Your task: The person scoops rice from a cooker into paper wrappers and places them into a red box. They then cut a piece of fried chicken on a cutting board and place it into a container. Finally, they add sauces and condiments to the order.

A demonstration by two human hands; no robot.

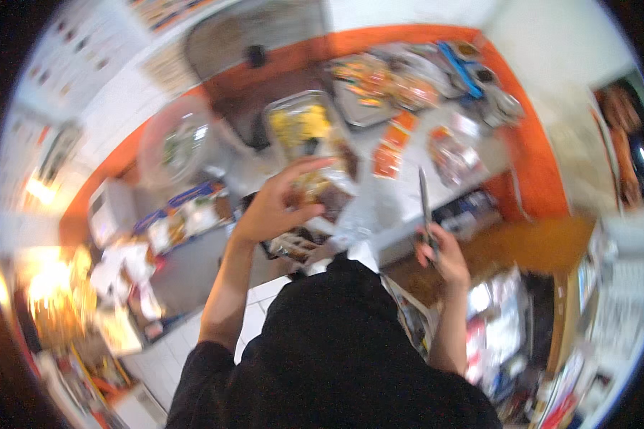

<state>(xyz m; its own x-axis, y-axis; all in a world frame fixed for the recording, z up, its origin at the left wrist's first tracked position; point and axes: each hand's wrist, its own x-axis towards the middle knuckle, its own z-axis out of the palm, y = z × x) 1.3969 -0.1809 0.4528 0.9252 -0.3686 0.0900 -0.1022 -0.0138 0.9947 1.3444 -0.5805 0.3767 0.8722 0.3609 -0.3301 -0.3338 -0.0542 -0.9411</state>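
Observation:
My left hand (282, 204) is raised over the table, with thumb and forefinger spread wide. Just beyond its fingers are clear plastic packets of yellow and brown food (335, 201); blur hides whether the fingers touch them. In my right hand (443, 252) is a slim long-bladed metal tool (424, 193), pointing away from me; scissors or a knife, I cannot tell which. Further off, a metal tray (324, 96) holds yellow food pieces. Strips of orange packets (392, 147) lie on the white table (378, 187), left of a clear bag of reddish pieces (453, 155).
Another metal tray (365, 115) with bagged orange food stands at the back. A translucent tub (150, 153) is at left, near a box of white packets (188, 217). Below the right side is a brown wooden surface (536, 246). Another person's arm (625, 161) shows at far right.

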